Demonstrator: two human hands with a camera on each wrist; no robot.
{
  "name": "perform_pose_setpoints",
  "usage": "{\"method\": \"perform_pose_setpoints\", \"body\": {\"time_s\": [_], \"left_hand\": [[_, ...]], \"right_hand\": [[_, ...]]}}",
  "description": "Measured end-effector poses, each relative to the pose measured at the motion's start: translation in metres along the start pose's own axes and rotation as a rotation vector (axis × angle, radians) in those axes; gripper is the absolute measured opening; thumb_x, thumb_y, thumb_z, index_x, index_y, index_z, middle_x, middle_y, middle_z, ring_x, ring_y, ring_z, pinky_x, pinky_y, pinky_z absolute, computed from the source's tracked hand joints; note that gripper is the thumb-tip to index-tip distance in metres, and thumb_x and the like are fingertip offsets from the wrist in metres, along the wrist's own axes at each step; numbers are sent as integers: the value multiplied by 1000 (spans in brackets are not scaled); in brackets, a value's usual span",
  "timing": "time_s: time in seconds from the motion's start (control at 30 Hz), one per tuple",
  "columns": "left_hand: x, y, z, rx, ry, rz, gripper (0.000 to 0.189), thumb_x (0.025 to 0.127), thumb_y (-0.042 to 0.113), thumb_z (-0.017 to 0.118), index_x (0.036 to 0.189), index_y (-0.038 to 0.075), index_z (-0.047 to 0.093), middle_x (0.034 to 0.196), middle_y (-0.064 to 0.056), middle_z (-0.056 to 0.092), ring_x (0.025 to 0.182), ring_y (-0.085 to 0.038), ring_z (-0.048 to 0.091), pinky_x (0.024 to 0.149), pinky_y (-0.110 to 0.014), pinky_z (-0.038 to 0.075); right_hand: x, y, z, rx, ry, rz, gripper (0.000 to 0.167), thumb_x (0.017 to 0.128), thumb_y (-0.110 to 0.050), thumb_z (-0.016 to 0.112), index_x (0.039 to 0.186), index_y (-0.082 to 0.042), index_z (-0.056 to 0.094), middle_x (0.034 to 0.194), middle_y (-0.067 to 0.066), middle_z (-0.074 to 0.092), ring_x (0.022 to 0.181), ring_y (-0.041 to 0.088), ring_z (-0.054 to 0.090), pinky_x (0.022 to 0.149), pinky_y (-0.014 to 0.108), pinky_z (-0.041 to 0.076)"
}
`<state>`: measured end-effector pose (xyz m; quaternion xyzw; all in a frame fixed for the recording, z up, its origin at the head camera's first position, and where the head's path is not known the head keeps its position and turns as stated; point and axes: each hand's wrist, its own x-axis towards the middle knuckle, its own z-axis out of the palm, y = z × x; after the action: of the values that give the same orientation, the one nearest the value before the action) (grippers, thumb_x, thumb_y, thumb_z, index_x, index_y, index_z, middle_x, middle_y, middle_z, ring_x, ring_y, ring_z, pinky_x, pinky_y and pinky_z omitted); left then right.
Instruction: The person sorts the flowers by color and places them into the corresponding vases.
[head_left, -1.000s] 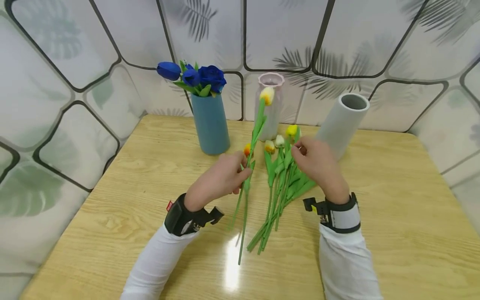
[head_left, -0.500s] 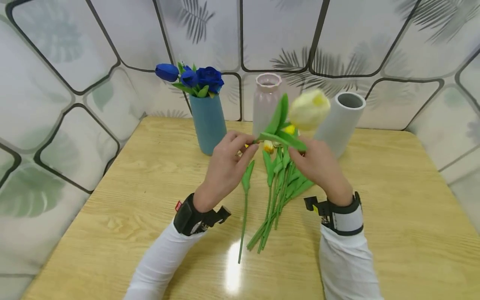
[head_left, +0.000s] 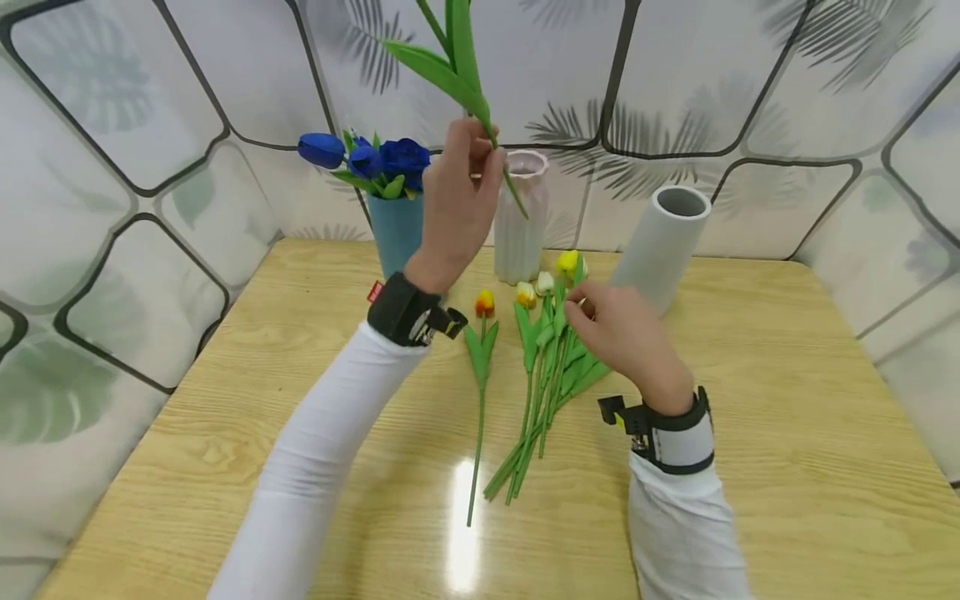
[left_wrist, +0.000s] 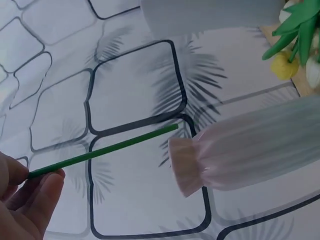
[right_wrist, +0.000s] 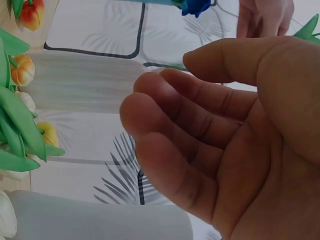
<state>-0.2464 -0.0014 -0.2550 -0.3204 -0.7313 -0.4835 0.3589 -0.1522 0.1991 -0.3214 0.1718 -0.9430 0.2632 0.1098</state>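
My left hand [head_left: 461,200] is raised in front of the pink vase [head_left: 517,237] and pinches a tulip [head_left: 457,79] by its green stem. The flower head lies beyond the top of the head view. In the left wrist view, the stem's lower end [left_wrist: 172,127] points toward the pink vase's mouth [left_wrist: 182,170], close beside the rim. My right hand [head_left: 626,337], its fingers loosely curled around nothing, hovers over the right side of a pile of tulips [head_left: 551,358]. A single orange-red tulip [head_left: 484,303] lies to the left of that pile on the table.
A blue vase [head_left: 395,233] with blue flowers [head_left: 405,158] stands at the back left, partly hidden by my left hand. At the back right, a grey vase [head_left: 660,246] stands behind my right hand. A patterned wall covering [head_left: 555,67] rises behind the wooden table [head_left: 247,333].
My left hand has risen and moved toward the back with the tulip, which has turned from pointing right to upright, stem end down. The right hand stays over the pile.
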Motion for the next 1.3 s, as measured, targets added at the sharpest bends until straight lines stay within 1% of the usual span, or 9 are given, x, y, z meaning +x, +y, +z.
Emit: {"method": "perform_pose_setpoints", "body": {"time_s": [0.2,0.3,0.4,0.6,0.73,0.83,0.93,1.07,1.3], "left_hand": [[46,-5,9,94,-29,27,20,106,7,44,117,-9,50,95,-20,64,84,-24,61,79,-20,43],[57,-9,17,174,-46,-33,20,106,8,43,119,-5,51,97,-16,66,82,-22,59,75,-21,41],[58,-18,27,264,-94,-149,20,105,11,45,122,1,52,96,-12,68,77,-20,58,69,-24,38],[40,-39,48,516,-330,-380,21,105,19,46,113,8,62,98,-9,70,77,-22,63,63,-29,42],[28,-46,58,599,-409,-461,28,105,22,46,98,5,68,115,-15,61,105,-29,58,86,-34,46],[21,-46,62,582,-365,-503,23,104,20,48,104,3,63,129,-16,49,117,-31,48,97,-36,41],[13,-45,63,486,-278,-534,23,103,16,48,120,3,56,133,-15,42,115,-29,48,91,-34,45],[0,-45,63,388,-199,-486,27,102,14,48,127,4,53,129,-15,42,109,-27,49,80,-33,48],[-26,-46,55,296,-190,-471,16,100,9,49,114,3,54,111,-14,52,91,-25,50,74,-34,41]], "right_hand": [[0,-4,1,16,-91,42,21,100,-15,52,105,-2,68,79,8,67,58,18,54,60,36,45],[0,-5,1,20,-120,56,22,101,-16,50,106,-3,67,76,7,65,57,17,52,59,34,43],[2,-5,3,11,-124,52,23,101,-17,51,110,-3,66,75,6,64,56,16,51,58,33,42],[1,-3,6,8,-146,56,25,101,-18,51,114,-2,65,77,7,66,55,16,52,57,33,43],[1,-3,6,31,-139,49,26,102,-17,51,115,-1,66,81,9,68,58,16,55,59,34,46],[3,-3,5,37,-133,40,26,102,-16,51,115,0,66,77,8,66,57,16,54,57,33,45],[5,-4,5,29,-130,27,25,102,-16,51,114,1,66,72,6,63,54,15,51,55,32,42],[6,-4,6,19,-129,15,25,101,-15,52,113,2,66,70,5,62,52,14,49,54,31,41],[6,-3,9,9,-141,17,25,101,-15,52,113,1,66,71,7,64,52,15,50,54,32,42]]}}
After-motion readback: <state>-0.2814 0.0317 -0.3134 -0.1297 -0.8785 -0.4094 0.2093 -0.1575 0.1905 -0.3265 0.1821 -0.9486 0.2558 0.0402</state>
